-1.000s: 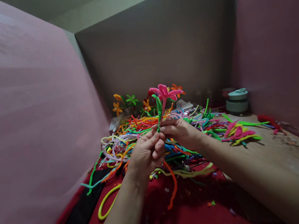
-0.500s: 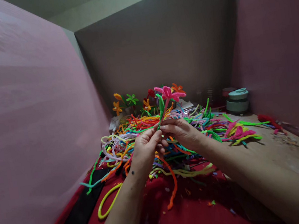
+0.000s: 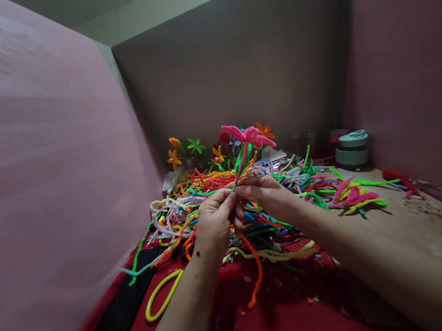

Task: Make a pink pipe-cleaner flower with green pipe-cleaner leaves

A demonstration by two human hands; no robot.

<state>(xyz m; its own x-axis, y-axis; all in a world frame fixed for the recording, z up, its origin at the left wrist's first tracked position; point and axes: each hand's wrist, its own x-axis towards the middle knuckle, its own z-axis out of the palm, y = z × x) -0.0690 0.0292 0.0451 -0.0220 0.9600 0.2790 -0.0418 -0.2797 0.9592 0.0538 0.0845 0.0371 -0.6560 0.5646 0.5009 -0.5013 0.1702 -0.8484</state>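
Between my two hands stands a pink pipe-cleaner flower point(image 3: 250, 136), upright with its stem leaning slightly. A green pipe-cleaner leaf point(image 3: 243, 158) is attached behind the pink stem. My left hand point(image 3: 216, 212) pinches the stem's lower end between thumb and forefinger. My right hand point(image 3: 265, 196) is closed on the same spot, its fingertips meeting the left ones; the exact join is hidden by the fingers. Beneath and behind both hands spreads a heap of loose pipe cleaners point(image 3: 178, 215) in many colours. An orange pipe cleaner point(image 3: 257, 275) hangs toward me below the hands.
Several finished flowers point(image 3: 175, 160) stand at the back. At right are a lidded green container point(image 3: 351, 150) and a bundle of pink and yellow pipe cleaners point(image 3: 357, 195). A black flat strip point(image 3: 114, 317) and a yellow loop point(image 3: 154, 303) lie left on the red cloth point(image 3: 292, 320).
The pink flower has turned about its stem, so the leaf has moved from the stem's left side to behind it. Both hands keep their grip in nearly the same place.
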